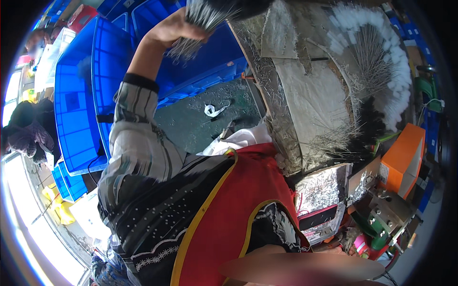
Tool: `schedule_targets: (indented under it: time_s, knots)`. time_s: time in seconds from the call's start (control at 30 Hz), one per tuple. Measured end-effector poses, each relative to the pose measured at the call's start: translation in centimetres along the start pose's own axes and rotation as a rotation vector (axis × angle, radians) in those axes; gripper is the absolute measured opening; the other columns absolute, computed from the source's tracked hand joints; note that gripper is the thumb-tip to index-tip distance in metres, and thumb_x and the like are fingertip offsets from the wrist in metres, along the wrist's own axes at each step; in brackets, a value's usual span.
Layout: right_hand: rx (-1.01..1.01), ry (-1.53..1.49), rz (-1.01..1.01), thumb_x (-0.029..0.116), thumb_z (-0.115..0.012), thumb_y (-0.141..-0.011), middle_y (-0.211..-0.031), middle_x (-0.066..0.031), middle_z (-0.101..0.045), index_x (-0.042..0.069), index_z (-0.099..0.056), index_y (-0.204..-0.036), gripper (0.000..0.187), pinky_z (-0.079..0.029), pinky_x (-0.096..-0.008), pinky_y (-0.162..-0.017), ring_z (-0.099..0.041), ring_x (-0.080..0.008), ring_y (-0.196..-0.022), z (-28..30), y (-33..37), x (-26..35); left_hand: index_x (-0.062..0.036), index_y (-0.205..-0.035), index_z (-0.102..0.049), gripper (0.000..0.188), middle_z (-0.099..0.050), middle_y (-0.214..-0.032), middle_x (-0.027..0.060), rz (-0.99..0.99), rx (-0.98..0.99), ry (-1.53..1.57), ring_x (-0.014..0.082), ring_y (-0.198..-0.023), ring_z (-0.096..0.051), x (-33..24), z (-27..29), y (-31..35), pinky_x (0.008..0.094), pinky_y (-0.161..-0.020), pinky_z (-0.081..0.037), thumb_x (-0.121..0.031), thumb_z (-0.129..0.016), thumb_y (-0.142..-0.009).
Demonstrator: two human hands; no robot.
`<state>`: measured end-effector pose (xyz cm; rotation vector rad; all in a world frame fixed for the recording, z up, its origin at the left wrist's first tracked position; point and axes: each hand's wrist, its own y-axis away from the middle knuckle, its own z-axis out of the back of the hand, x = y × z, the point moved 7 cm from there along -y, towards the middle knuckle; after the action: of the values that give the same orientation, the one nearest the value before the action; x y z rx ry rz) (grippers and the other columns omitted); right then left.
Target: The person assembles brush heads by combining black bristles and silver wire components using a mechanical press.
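Silvery wire stems [206, 15] with dark bristles were gripped in the left hand [171, 28], raised among blue crates [74, 112] that crowded that side. Rightward, a worn bench [312, 90] held fanned white-tufted brushes [395, 66] and black ones [366, 125], an orange box [400, 159] near its end. The right hand's grip was impossible to tell.
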<state>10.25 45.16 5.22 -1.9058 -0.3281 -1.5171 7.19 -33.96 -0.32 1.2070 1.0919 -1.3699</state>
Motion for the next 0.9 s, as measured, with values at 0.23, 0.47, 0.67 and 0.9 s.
schedule_targets:
  time_s: [0.23,0.47,0.67,0.9]
  knots:
    - [-0.053,0.011,-0.237,0.014,-0.054,-0.070,-0.091,-0.0141,-0.056,-0.002,-0.048,-0.097,0.032,-0.047,-0.0420,-0.072,-0.055,-0.0250,-0.084,-1.8,0.6,-2.9,-0.0015,-0.093,-0.055,0.038,-0.059,-0.079,0.0069,0.373,-0.243,0.140,0.0169,-0.067,-0.058,13.7,7.4,7.1,0.0290,-0.061,-0.048,-0.007,-0.070,-0.059]
    - [-0.492,0.138,-0.140,0.013,-0.045,-0.077,-0.090,-0.0173,-0.059,-0.003,-0.050,-0.103,0.031,-0.049,-0.0463,-0.072,-0.057,-0.0292,-0.087,14.2,3.0,3.2,-0.0042,-0.100,-0.050,0.041,-0.056,-0.080,0.0068,0.678,-0.497,0.272,0.0188,-0.071,-0.057,26.9,10.3,10.3,0.0306,-0.061,-0.048,-0.004,-0.064,-0.061]
    - [-0.471,-0.006,-0.081,0.000,-0.049,-0.074,-0.057,-0.0067,-0.042,-0.004,-0.049,-0.074,0.004,-0.049,-0.0396,-0.069,-0.052,-0.0238,-0.058,13.2,3.2,5.0,-0.0009,-0.108,-0.047,0.048,-0.057,-0.090,0.0115,0.714,-0.435,-0.220,0.0254,-0.077,-0.057,32.6,8.1,5.3,0.0357,-0.068,-0.046,-0.004,-0.062,-0.062]
    - [-0.504,0.095,-0.093,0.000,-0.048,-0.076,-0.058,-0.0083,-0.046,-0.007,-0.050,-0.081,0.008,-0.049,-0.0400,-0.068,-0.056,-0.0262,-0.061,13.6,3.0,6.1,0.0035,-0.114,-0.042,0.054,-0.053,-0.106,0.0161,0.386,-0.121,-0.575,0.0303,-0.094,-0.052,43.3,6.5,-1.0,0.0360,-0.083,-0.041,-0.004,-0.061,-0.065]
